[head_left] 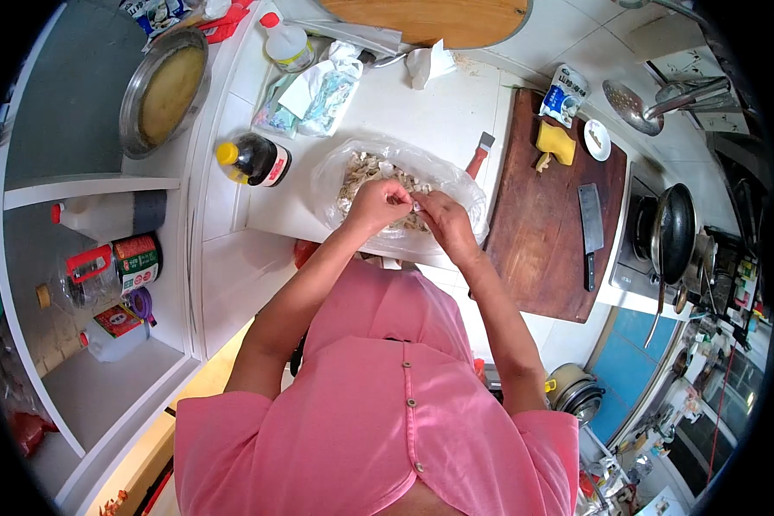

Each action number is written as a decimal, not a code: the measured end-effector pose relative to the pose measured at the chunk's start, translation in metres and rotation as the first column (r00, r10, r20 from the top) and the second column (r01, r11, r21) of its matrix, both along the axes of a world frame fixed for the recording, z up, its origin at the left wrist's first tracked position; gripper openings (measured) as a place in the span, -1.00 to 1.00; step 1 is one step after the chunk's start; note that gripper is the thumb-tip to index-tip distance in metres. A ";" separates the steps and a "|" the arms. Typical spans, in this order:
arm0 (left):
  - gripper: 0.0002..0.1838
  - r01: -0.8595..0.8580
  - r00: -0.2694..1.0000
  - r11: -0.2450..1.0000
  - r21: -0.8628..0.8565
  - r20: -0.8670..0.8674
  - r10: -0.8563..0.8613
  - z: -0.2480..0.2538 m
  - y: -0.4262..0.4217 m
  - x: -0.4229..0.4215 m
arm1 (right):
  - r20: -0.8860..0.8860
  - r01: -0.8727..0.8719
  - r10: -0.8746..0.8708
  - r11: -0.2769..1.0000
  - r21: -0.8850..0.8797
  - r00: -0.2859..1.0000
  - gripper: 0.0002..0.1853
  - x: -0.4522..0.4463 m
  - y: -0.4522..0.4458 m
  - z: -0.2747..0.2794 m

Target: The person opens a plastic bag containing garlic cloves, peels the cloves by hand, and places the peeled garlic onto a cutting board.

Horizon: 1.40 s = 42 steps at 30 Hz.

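Note:
A clear plastic bag (pixel 331 176) lies open on the white counter, holding pale and brown shredded pieces (pixel 361 169) that look like mushrooms. Over its middle, my left hand (pixel 378 206) has its fingers curled into a pinch. My right hand (pixel 443 222) meets it from the right, fingertips pressed together on a small whitish piece (pixel 417 205). The fingertips of both hands nearly touch, and what my left hand grips is too small to make out.
A dark-capped-side bottle with yellow lid (pixel 262 162) stands left of the bag. Right are a red-handled brush (pixel 479 156), a wooden board (pixel 542 232) bearing a cleaver (pixel 592 224), and a black pan (pixel 678 232). Tissues (pixel 327 90) lie behind.

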State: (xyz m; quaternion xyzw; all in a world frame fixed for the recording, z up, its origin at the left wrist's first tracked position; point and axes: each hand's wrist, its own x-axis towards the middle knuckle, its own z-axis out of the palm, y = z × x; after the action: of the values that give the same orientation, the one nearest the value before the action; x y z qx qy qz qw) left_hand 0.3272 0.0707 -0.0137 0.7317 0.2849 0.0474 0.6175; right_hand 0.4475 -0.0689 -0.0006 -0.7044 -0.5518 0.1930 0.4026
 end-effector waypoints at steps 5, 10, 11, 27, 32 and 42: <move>-0.89 -0.017 0.999 0.999 -0.050 0.042 0.020 -0.012 -0.002 0.002 | 0.053 -0.064 0.065 0.998 -0.028 0.996 -0.70 0.003 -0.003 0.001; -0.90 -0.014 0.999 0.998 -0.064 0.028 0.016 -0.011 -0.007 0.002 | 0.024 -0.091 0.092 0.995 -0.051 0.995 -0.69 0.000 -0.008 -0.002; -0.92 -0.006 1.000 0.997 -0.074 0.009 0.006 -0.009 -0.007 0.000 | 0.019 -0.096 0.096 0.995 -0.033 0.995 -0.68 -0.001 -0.009 -0.003; -0.96 -0.215 0.976 0.911 -0.352 -0.049 0.212 -0.027 -0.017 -0.014 | -0.854 0.295 -0.186 0.955 -0.040 0.486 -0.81 -0.007 -0.010 -0.020; -0.92 -0.179 0.953 0.983 0.037 0.256 0.164 -0.004 -0.022 -0.003 | -0.894 0.283 -0.194 0.956 -0.080 0.404 -0.75 -0.011 -0.013 -0.027; -0.88 -0.001 0.956 0.955 0.296 0.280 -0.086 0.043 -0.015 0.007 | -0.879 0.267 -0.152 0.963 -0.030 0.452 -0.76 -0.017 -0.010 -0.011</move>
State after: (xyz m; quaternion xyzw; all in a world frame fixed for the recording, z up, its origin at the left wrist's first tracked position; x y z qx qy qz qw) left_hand 0.3341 0.0558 0.0296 0.8061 0.1654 0.1821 0.5383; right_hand 0.4302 -0.0788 -0.0120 -0.5460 -0.1883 0.4416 0.6866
